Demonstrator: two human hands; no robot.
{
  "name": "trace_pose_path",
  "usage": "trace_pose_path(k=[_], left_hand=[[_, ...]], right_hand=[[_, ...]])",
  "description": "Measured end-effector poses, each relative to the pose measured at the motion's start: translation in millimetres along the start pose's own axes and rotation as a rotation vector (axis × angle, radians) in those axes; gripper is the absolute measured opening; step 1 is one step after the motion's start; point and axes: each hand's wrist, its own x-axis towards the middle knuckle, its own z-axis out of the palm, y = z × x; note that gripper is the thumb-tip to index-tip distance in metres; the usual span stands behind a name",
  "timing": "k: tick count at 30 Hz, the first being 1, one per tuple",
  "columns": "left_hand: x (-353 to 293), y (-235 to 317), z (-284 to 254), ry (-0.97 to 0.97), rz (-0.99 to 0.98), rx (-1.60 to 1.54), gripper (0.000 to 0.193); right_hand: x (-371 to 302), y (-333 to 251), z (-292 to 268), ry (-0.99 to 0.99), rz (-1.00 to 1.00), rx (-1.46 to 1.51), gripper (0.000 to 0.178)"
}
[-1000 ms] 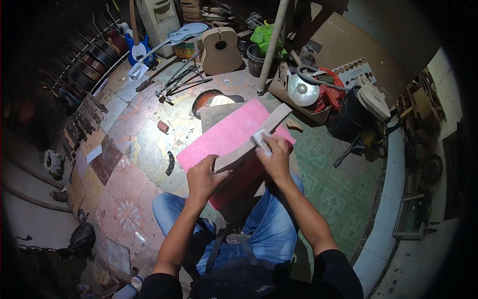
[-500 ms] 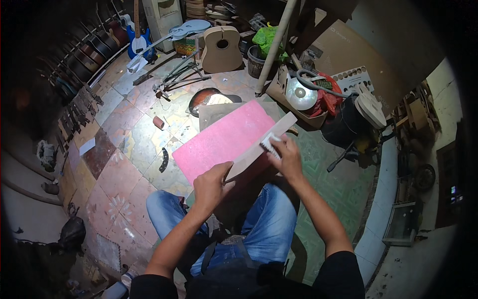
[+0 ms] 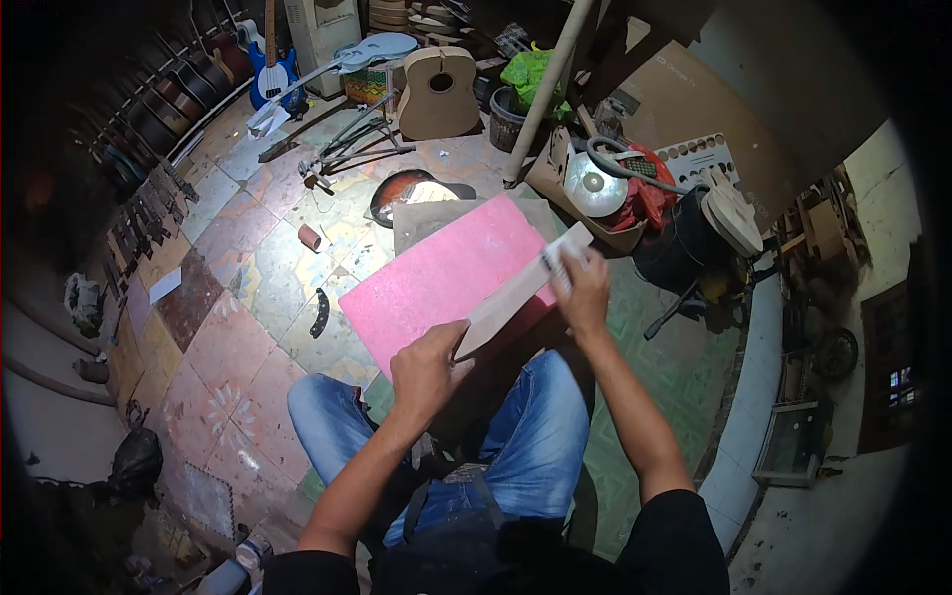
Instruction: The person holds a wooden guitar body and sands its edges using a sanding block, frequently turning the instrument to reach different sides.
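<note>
My left hand (image 3: pixel 424 372) is closed round the near end of a long pale wooden bar (image 3: pixel 501 309). The bar slants up to the right over the right edge of a pink rectangular board (image 3: pixel 421 283). Toward its far end, my right hand (image 3: pixel 583 293) is closed on a small whitish pad (image 3: pixel 557 260), perhaps a folded sheet, and presses it against the wood. Motion blurs that pad and the fingertips. Beneath the pink board, a grey-brown flat surface (image 3: pixel 421 220) sticks out at the back.
An unfinished guitar body (image 3: pixel 439 104) stands at the back, near a blue bass guitar (image 3: pixel 273 84). A sunburst body (image 3: pixel 392 195) lies beyond the board. At right are a cardboard box (image 3: pixel 543 178) and a black bucket (image 3: pixel 674 253). A brown cylinder (image 3: pixel 309 237) lies on the tiles.
My right hand has slid the pad up and to the right along the bar, toward its far end. The left hand keeps its grip, and the bar stays nearly in place.
</note>
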Motion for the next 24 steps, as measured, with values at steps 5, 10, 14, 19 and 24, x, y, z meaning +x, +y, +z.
trace_pose_path(k=[5,10,14,19,24], left_hand=[[-2,-1,-1,0.052,0.069,-0.015,0.056],[-3,0,-2,0.051,0.049,0.001,0.056],[-3,-4,-3,0.057,0.062,0.011,0.055],[5,-3,-2,0.054,0.020,-0.009,0.054],[8,-6,-7,0.026,0.007,-0.006,0.057]], right_hand=[[10,16,-8,-0.070,-0.112,-0.049,0.044],[3,7,1,0.071,0.077,-0.018,0.047],[5,11,-3,-0.062,-0.079,0.035,0.048],[6,22,12,0.046,0.035,-0.065,0.049],[23,28,0,-0.075,-0.040,-0.114,0.046]])
